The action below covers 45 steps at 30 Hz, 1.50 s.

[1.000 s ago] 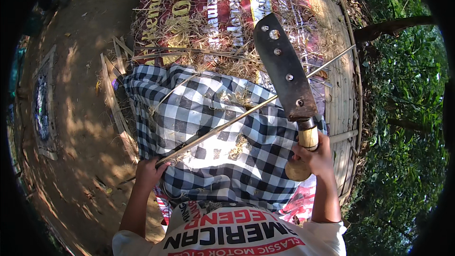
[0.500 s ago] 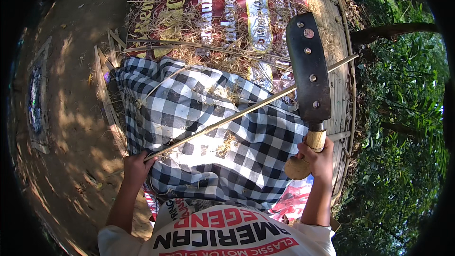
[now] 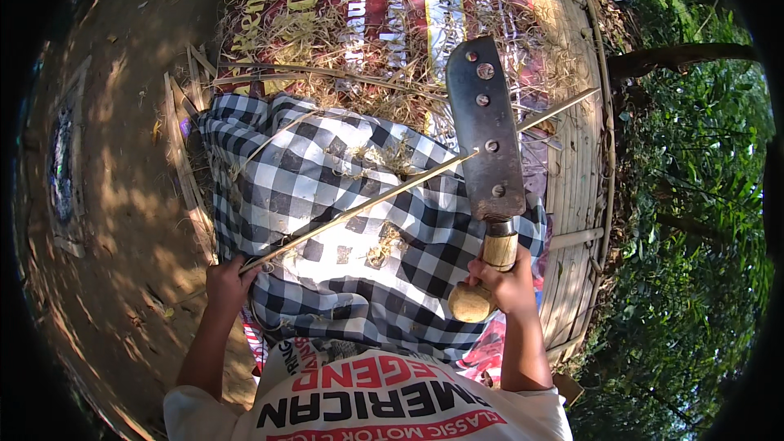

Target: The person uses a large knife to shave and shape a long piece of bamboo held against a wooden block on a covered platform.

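My right hand (image 3: 508,284) is closed round the wooden handle of a broad cleaver (image 3: 488,135), whose dark blade has several round studs and points away from me. The blade lies across a long, thin bamboo strip (image 3: 371,206) and hides part of it. At its near end the strip is pinched in my left hand (image 3: 226,284), and from there it slants up to the right over my lap. A black-and-white checked cloth (image 3: 318,188) covers my lap, with a few curled shavings (image 3: 384,245) on it. Whether blade and strip touch, I cannot tell.
Beyond the cloth, a red printed banner (image 3: 327,41) is strewn with shavings and a few long strips (image 3: 327,71). A bamboo-slat platform (image 3: 572,196) runs along the right, with green plants (image 3: 694,237) past its edge. Split bamboo pieces (image 3: 186,171) lie left, beside bare ground (image 3: 122,196).
The cleaver and my right hand have moved left along the strip, towards me a little. My left hand keeps its pinch on the strip's near end and has shifted slightly left.
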Each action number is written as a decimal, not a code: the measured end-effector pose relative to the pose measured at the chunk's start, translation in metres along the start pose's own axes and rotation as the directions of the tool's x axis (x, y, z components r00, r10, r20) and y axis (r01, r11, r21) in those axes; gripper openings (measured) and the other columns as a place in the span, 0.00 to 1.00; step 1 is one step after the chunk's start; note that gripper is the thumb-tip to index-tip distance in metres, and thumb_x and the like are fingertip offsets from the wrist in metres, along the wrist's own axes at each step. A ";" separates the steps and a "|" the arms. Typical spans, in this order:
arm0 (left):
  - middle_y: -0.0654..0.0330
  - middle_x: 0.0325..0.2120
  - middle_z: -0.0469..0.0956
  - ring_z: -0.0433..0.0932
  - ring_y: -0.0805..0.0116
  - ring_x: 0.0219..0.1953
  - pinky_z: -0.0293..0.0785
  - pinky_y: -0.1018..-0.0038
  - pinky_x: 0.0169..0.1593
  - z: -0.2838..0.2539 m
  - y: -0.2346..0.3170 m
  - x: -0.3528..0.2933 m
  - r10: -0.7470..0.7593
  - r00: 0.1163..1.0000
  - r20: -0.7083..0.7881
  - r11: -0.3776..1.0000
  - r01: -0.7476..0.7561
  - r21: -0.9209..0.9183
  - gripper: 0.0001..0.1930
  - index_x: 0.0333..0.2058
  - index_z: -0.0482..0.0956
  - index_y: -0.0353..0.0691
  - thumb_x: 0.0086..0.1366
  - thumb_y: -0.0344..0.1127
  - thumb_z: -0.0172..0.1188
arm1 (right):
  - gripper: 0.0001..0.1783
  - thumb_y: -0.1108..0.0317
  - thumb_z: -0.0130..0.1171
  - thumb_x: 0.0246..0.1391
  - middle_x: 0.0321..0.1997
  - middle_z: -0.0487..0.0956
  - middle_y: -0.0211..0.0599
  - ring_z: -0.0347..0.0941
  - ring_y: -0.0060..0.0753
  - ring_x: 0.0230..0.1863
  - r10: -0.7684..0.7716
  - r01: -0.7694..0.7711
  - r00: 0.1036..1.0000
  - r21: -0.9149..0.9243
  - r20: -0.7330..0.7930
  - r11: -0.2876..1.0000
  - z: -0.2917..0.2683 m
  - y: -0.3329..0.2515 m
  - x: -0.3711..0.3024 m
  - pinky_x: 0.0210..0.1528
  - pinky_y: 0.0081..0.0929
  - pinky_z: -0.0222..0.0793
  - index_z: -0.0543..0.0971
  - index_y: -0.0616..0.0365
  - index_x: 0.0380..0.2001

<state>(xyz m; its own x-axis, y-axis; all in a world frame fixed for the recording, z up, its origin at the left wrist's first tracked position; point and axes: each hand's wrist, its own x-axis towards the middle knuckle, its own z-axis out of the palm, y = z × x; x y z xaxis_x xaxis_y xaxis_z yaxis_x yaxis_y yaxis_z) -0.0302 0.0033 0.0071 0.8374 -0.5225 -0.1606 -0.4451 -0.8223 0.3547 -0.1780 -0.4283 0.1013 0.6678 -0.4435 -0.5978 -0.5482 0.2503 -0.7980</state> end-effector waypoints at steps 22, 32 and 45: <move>0.53 0.13 0.74 0.75 0.53 0.16 0.71 0.64 0.23 -0.008 0.008 0.007 -0.017 1.000 -0.022 0.998 0.015 -0.054 0.18 0.26 0.76 0.37 0.56 0.48 0.67 | 0.11 0.81 0.63 0.44 0.24 0.77 0.34 0.75 0.24 0.23 0.044 -0.049 0.987 0.030 0.157 0.998 0.022 0.024 -0.020 0.27 0.24 0.72 0.72 0.65 0.31; 0.53 0.13 0.73 0.76 0.54 0.16 0.70 0.64 0.22 -0.006 0.009 0.007 -0.019 0.999 -0.038 0.998 0.017 -0.054 0.20 0.27 0.77 0.36 0.56 0.50 0.66 | 0.12 0.79 0.62 0.44 0.24 0.77 0.38 0.76 0.27 0.24 0.056 -0.072 0.973 0.064 0.224 0.995 0.027 0.034 -0.028 0.29 0.25 0.74 0.72 0.66 0.32; 0.54 0.13 0.74 0.76 0.53 0.17 0.71 0.63 0.22 -0.001 0.005 0.003 -0.030 0.999 -0.045 0.995 0.026 -0.099 0.20 0.24 0.76 0.39 0.57 0.52 0.64 | 0.13 0.80 0.63 0.44 0.26 0.78 0.37 0.76 0.24 0.25 0.107 -0.106 0.957 -0.020 0.268 0.994 0.026 0.032 -0.033 0.31 0.24 0.74 0.73 0.65 0.34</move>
<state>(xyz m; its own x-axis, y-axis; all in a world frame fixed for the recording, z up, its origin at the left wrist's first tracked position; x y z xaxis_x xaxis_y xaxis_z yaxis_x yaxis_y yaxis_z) -0.0292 -0.0019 0.0091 0.8640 -0.4866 -0.1294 -0.3898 -0.8090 0.4399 -0.2041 -0.3830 0.0939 0.7155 -0.1668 -0.6784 -0.6257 0.2789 -0.7285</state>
